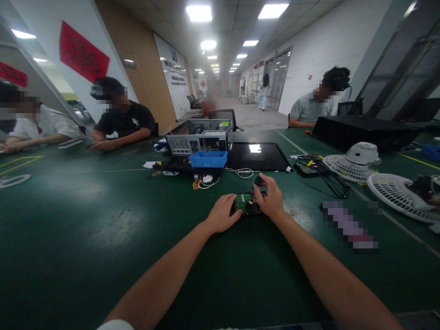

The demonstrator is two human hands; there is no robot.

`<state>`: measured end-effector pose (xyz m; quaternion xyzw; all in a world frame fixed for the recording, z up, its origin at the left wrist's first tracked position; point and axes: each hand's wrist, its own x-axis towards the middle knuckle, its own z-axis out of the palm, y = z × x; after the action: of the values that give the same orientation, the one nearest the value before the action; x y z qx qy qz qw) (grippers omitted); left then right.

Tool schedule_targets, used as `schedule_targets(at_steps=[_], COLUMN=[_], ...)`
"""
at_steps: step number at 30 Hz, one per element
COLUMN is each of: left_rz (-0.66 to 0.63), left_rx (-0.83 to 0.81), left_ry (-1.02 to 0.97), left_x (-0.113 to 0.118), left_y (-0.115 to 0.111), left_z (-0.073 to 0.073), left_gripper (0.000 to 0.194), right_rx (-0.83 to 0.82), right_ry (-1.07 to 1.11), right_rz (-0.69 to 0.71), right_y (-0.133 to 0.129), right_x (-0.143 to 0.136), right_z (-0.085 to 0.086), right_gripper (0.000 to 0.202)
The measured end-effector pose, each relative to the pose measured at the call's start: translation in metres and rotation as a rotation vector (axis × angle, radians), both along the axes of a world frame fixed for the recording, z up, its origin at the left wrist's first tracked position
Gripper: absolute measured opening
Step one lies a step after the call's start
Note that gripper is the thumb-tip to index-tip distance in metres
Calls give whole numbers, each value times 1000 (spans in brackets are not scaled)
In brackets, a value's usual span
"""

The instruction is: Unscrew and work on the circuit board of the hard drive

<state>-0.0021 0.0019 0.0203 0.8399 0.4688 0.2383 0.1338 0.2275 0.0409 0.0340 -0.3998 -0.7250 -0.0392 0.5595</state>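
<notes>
A small black device with a green circuit board (242,201) lies on the green table in front of me. At its left end my left hand (222,213) is wrapped round the edge, thumb on the near side and fingers on the far side. My right hand (271,197) is over the device's right end, its fingers pinched on a small dark object (259,180). What that object is cannot be made out. The right hand hides part of the device.
Beyond the device are a blue tray (208,159), an opened computer case (195,143), a black panel (260,156) and a white cable (240,172). White fan parts (357,160) and black cables lie right. Several people sit around the table.
</notes>
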Motion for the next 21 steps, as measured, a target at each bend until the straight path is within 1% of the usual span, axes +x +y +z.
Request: schedule_targets(at_steps=[3,5,11,13,16,21], left_rz=[-4,-5,-4,-6,-5,-5], left_rx=[-10,-10,9,10,11,6], left_ry=[-7,-6,-10,-12,-13,-13], left_x=[0,-1,0,0,0,-1], left_y=[0,0,2,2,2,2], left_z=[1,0,-3,-4,-4,-4], left_gripper=[65,65,65,65,64,65], right_rx=[-5,-16,-57,-54,-27,-37], right_ry=[-46,-48,12,15,-8,-50], right_rz=[-7,-4,77,50,-7,-9], right_y=[-4,-5,-2,0,0,-2], right_x=[0,0,-2,-2,-2,0], right_z=[7,9,-1,-4,-3,1], right_gripper=[47,47,52,51,51,52])
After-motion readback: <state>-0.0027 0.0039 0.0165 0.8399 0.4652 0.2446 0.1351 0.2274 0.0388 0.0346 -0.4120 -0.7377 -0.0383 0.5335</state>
